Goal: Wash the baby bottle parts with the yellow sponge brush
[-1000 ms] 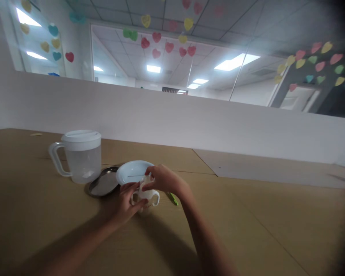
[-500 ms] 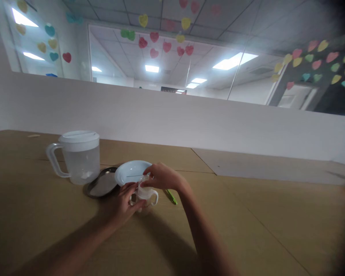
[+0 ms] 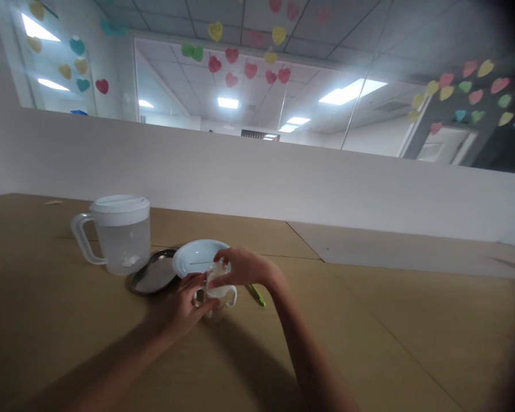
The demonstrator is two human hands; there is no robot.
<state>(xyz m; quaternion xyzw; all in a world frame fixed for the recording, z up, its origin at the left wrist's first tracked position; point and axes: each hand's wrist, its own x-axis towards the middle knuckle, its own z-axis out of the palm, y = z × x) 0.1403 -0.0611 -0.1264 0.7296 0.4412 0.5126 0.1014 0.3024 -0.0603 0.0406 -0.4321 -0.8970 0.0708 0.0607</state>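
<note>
A small two-handled cup [image 3: 218, 292] with white handles and a see-through body stands on the table in front of me. My left hand [image 3: 186, 304] is wrapped around its left side, with the thumb across the front. From above, my right hand [image 3: 245, 266] grips the cup's clear top [image 3: 216, 268] between thumb and fingers. Whether that top is loose or fixed, I cannot tell. Just behind the cup is a pale blue-white bowl [image 3: 197, 252], partly covered by my right fingers.
A lidded clear plastic pitcher [image 3: 123, 240] stands at the left. Beside it lies a round metal plate [image 3: 154, 274] with a pale inside. A thin green object [image 3: 256, 294] lies under my right wrist. The white wall [image 3: 257, 177] bounds the table [image 3: 369, 332] at the back.
My right fingers have shifted slightly on the cup's top, and the thumb sits a little lower. My left hand keeps its hold. The whole view has moved very slightly.
</note>
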